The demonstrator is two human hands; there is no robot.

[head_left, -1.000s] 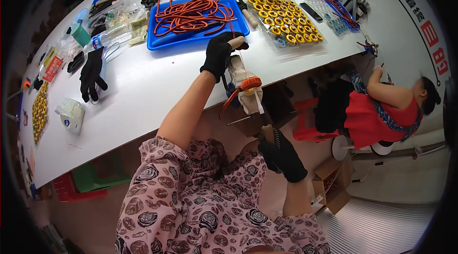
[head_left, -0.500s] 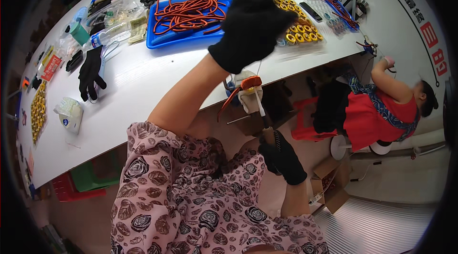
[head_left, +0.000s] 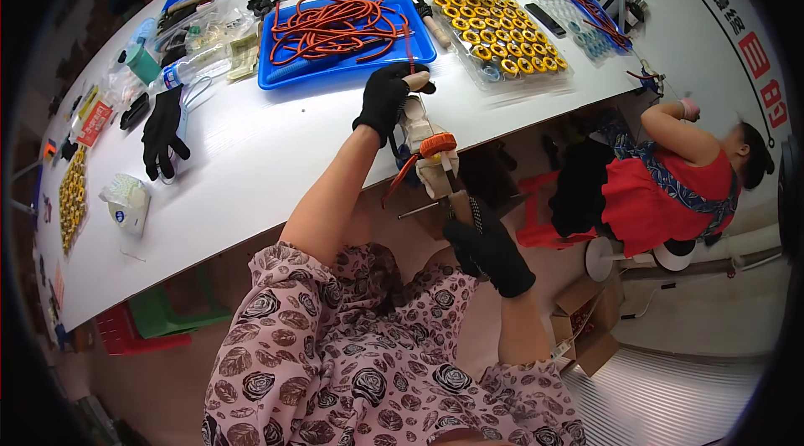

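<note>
A ring core wound with orange copper wire (head_left: 437, 144) sits against a pale cloth-padded holder (head_left: 435, 178) at the table's edge. Loose orange wire ends (head_left: 400, 180) hang on its left. My left hand (head_left: 390, 98), in a black glove with a light thumb tip, is closed just above the ring; a copper wire (head_left: 409, 46) sticks up from its fingers. Lower right, my right hand (head_left: 490, 252), also black-gloved, is wrapped round the brown handle of a hook-like hand tool (head_left: 460, 207). The tool's pale shaft reaches up to the ring; its tip is hidden.
A blue tray (head_left: 280, 76) of orange copper wires lies ahead, beside a clear pack of yellow ring cores (head_left: 502, 36). Farther left are a spare black glove (head_left: 163, 132), a bottle (head_left: 197, 65) and a tissue pack (head_left: 126, 203). A co-worker in red (head_left: 662, 195) sits at right.
My left hand has come down and left from above the yellow cores to just over the wound ring. My right hand and the tool have moved slightly up and left, toward the ring.
</note>
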